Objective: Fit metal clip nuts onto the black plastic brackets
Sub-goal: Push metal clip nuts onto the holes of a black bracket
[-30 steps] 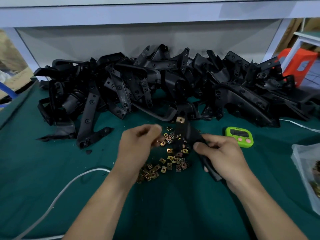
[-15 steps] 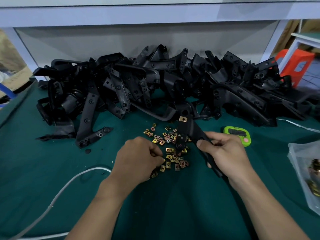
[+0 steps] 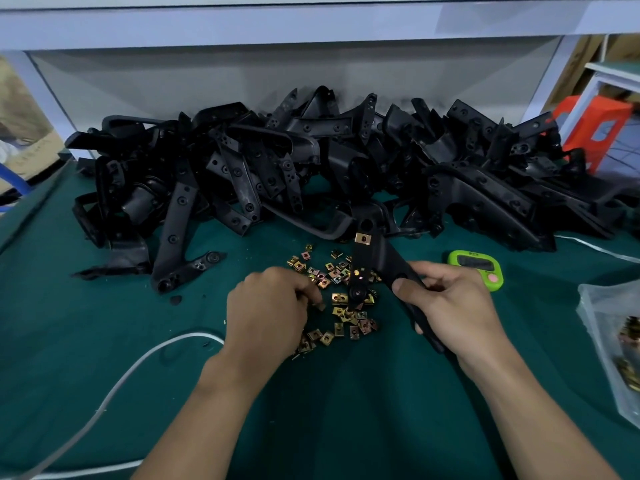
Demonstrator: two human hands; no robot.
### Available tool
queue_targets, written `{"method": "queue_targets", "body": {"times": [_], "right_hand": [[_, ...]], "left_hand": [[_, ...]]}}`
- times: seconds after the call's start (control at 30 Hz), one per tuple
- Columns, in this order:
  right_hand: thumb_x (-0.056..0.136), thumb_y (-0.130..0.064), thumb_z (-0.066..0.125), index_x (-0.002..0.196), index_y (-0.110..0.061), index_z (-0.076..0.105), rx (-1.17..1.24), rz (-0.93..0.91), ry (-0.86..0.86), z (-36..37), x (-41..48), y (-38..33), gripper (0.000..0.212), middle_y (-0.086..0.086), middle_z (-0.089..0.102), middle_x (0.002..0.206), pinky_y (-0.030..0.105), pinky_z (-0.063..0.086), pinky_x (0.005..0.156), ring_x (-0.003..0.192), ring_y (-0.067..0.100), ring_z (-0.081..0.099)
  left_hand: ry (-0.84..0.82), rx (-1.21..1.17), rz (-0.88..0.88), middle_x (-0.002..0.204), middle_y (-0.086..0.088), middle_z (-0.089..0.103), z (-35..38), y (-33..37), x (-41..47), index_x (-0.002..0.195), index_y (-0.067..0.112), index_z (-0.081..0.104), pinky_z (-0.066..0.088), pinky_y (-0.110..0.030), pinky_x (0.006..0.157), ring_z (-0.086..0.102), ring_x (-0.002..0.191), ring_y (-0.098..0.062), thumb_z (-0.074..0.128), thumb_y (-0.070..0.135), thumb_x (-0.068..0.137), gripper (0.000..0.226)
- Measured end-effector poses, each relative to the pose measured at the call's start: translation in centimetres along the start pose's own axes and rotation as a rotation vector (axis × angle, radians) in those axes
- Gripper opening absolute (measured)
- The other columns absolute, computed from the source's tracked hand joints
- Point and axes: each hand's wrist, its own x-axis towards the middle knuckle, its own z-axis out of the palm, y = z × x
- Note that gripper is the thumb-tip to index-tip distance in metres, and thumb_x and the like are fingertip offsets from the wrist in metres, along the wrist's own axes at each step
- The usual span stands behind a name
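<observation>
Here, the right hand (image 3: 450, 306) grips a long black plastic bracket (image 3: 384, 261) near its lower half, fingers (image 3: 403, 285) clenched round it. The bracket is tilted up and away over the green-covered desk (image 3: 346, 410). One brass-coloured metal clip nut (image 3: 363, 239) sits clipped on its upper end. The left hand (image 3: 266, 310) is down on the scatter of loose clip nuts (image 3: 341, 299), just left of the bracket's lower tip, with its fingers (image 3: 304, 292) curled. A small piece shows at their tips, but I cannot tell if it is pinched. A heap of black plastic brackets (image 3: 311, 168) lies behind. A clear plastic bag (image 3: 602, 327) at the right edge holds more brass nuts. A lime-green digital timer (image 3: 476, 268) lies beside the right hand and a white cable (image 3: 138, 362) at left. A second ago the left hand was raised by the bracket; it has since dropped onto the nuts. The right hand's grip is unchanged.
</observation>
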Motion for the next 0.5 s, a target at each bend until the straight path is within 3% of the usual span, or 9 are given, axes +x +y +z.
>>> {"method": "queue_targets", "body": {"times": [0.17,0.3,0.33,0.5], "right_hand": [[0.085,-0.019,0.079,0.094,-0.039,0.081,-0.022,-0.015,0.002,0.0,0.0,0.0,0.022,-0.008,0.067,0.065,0.021,0.041,0.041,0.045,0.015,0.052],[0.084,-0.019,0.080,0.094,-0.039,0.081,-0.030,-0.026,0.005,0.0,-0.1,0.1,0.023,-0.007,0.067,0.066,0.021,0.040,0.041,0.044,0.017,0.051],[0.084,-0.019,0.080,0.094,-0.039,0.081,-0.032,-0.028,0.005,0.0,-0.1,0.1,0.023,-0.006,0.068,0.066,0.021,0.040,0.041,0.044,0.017,0.051],[0.084,-0.020,0.080,0.093,-0.042,0.081,-0.040,-0.029,0.002,0.0,-0.1,0.0,0.024,-0.006,0.068,0.066,0.021,0.041,0.041,0.045,0.016,0.052]], "left_hand": [[0.126,0.052,-0.114,0.073,0.012,0.066,-0.7,0.1,0.1,0.085,0.047,0.076,0.026,-0.029,0.059,0.039,0.063,-0.016,0.060,0.016,0.083,0.035],[0.108,0.089,-0.078,0.059,0.019,0.057,-0.6,0.6,-0.2,0.082,0.047,0.073,0.020,-0.020,0.052,0.043,0.058,-0.013,0.069,0.046,0.081,0.005],[0.101,0.105,-0.062,0.057,0.019,0.055,-0.3,0.8,-0.3,0.082,0.047,0.073,0.020,-0.020,0.051,0.042,0.056,-0.011,0.070,0.053,0.080,0.008],[0.058,0.168,-0.006,0.080,0.013,0.071,0.7,1.2,-0.6,0.093,0.043,0.075,0.029,-0.027,0.058,0.067,0.078,-0.017,0.072,0.059,0.082,0.020]]}}
